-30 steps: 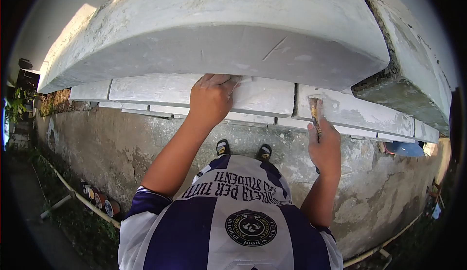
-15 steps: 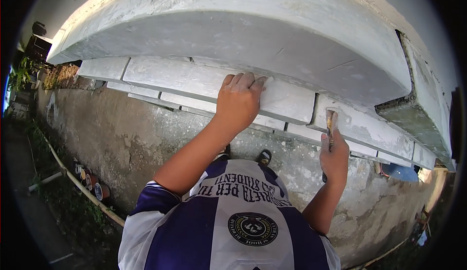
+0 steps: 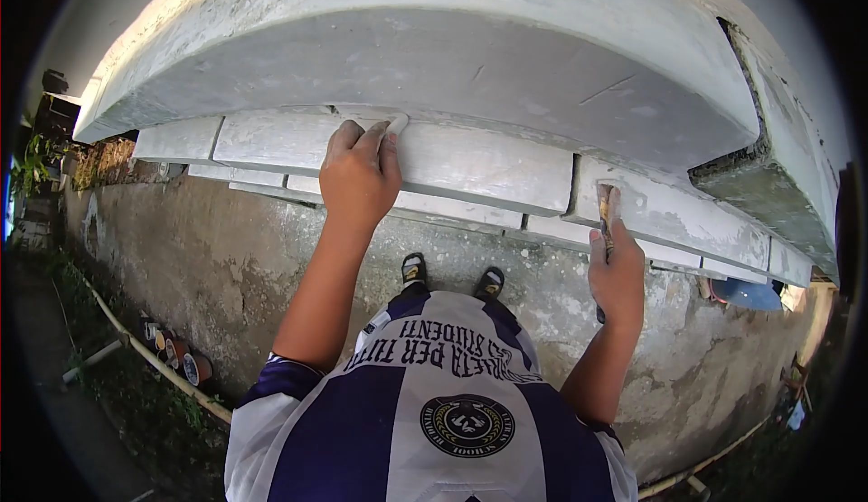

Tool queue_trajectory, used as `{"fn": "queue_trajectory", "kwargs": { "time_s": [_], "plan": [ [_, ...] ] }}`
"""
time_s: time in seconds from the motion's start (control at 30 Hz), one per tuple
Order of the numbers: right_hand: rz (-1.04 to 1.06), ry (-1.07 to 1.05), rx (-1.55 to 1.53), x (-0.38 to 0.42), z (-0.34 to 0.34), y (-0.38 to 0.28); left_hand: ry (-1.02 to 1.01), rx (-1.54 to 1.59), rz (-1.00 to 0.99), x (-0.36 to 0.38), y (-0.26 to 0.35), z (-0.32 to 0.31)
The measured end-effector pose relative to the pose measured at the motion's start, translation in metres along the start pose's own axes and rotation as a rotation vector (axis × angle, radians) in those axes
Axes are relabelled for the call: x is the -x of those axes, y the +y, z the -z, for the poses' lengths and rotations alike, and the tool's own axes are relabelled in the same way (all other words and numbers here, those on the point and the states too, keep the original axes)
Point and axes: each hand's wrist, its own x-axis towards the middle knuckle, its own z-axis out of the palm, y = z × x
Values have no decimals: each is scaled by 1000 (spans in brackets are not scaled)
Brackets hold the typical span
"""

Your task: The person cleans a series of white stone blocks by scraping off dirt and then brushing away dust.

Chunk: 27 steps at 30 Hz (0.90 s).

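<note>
My left hand [image 3: 360,165] is closed with its fingertips on the top of a long white block [image 3: 488,165], just under the overhanging ledge. A small white piece [image 3: 398,123] sticks out from between its thumb and fingers; I cannot tell what it is made of. My right hand [image 3: 618,271] grips a narrow hand tool [image 3: 607,202] with a flat, worn brownish head. The tool's head points up and overlaps the face of the neighbouring white block [image 3: 674,199], right of a dark vertical joint. Its dark lower end shows below my palm.
A thick curved grey-white ledge [image 3: 407,59] overhangs the blocks, with a rough-edged slab [image 3: 768,158] at right. Below are a stained concrete floor [image 3: 226,258] and my sandalled feet [image 3: 414,269]. Flowerpots [image 3: 196,368] and a bamboo pole [image 3: 136,339] lie at left; a blue basin [image 3: 746,294] at right.
My left hand has slid left along the top of the long block with the white piece. My right hand stays nearly in place with the tool. The view has shifted slightly.
</note>
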Motion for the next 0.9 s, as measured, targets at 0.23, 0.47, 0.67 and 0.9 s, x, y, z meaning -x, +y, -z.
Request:
{"fn": "queue_trajectory", "kwargs": {
  "time_s": [0.23,0.47,0.67,0.9],
  "plan": [
    [-36,-35,-17,0,1,-3,7,35,-78,8,35,-22],
    [-45,-66,8,-1,0,2,-61,198,-257,13,67,-33],
    [-11,-22,-3,0,1,1,42,106,-96,6,15,-11],
    [8,-35,5,-1,1,6,9,113,-179,17,69,-41]
  ]
}}
